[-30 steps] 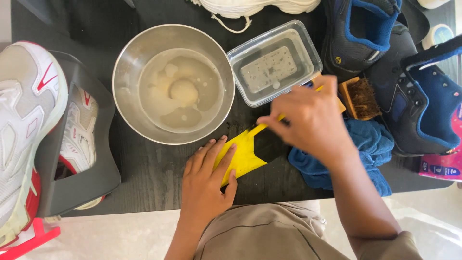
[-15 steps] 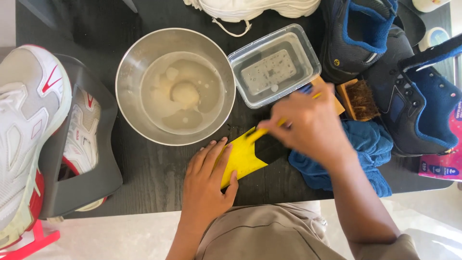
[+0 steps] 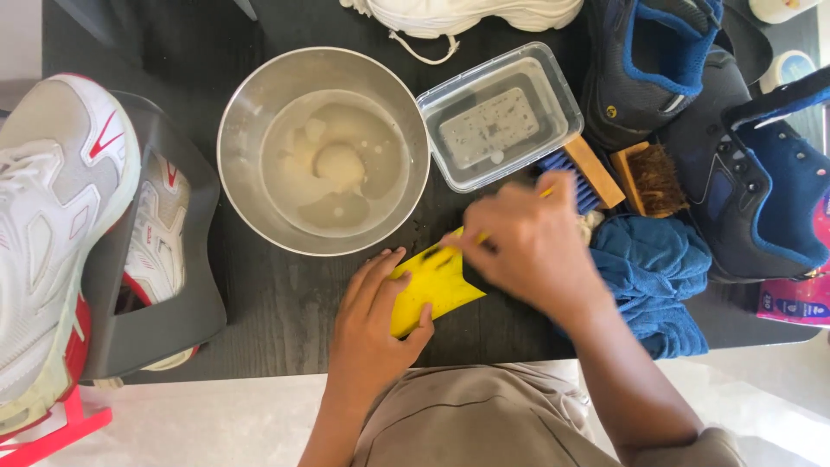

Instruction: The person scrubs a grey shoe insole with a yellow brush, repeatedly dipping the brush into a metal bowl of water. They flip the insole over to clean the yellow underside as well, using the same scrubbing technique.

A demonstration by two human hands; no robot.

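Dark bench (image 3: 285,303) is seen from above, crowded with shoes. A yellow cloth (image 3: 432,290) is pinned flat at the near edge by the left hand (image 3: 372,324), fingers spread open on it. The right hand (image 3: 527,246), blurred, is clenched over the cloth's far end. A steel bowl (image 3: 242,121) of cloudy water is set just beyond, beside a clear tub (image 3: 553,95).

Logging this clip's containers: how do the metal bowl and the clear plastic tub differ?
The bowl is round, opaque steel; the tub is rectangular and see-through. The bowl is wider and holds cloudy water with a pale lump; the tub holds a flat pale pad. Both sit open on the black table, side by side.
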